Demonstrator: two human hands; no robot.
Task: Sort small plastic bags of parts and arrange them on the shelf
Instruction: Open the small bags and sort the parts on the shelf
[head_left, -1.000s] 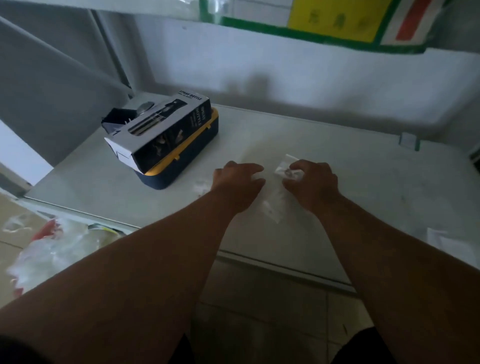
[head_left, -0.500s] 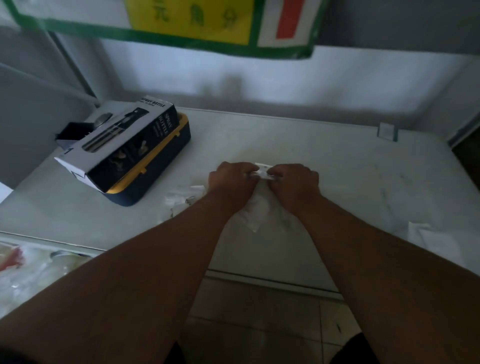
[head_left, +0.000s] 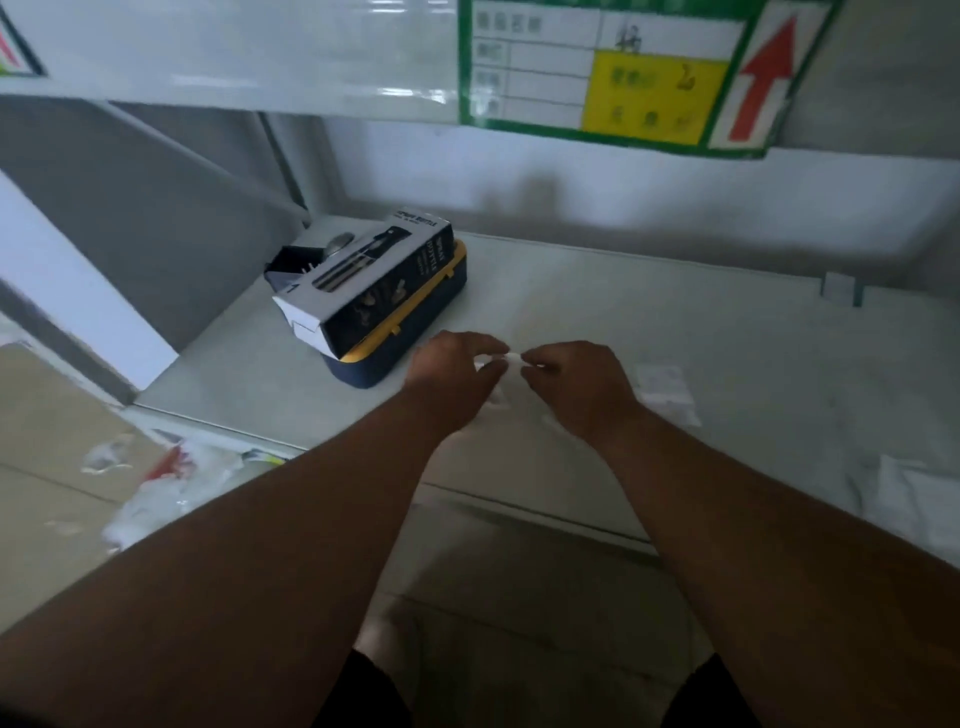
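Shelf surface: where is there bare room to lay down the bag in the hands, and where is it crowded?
Free: the wide stretch of shelf behind both hands, between the boxes and the small bracket. Also the near-left corner in front of the boxes. Crowded: right of the right hand, where flat bags lie, with more at the right edge. The left hand sits close to the boxes.

Printed carton (head_left: 363, 283), navy-yellow case (head_left: 415, 332), arrow sign (head_left: 623, 78)

Small bag (head_left: 506, 361) mostly hidden between hands; contents indiscernible; sign (head_left: 623, 78) text blurred.
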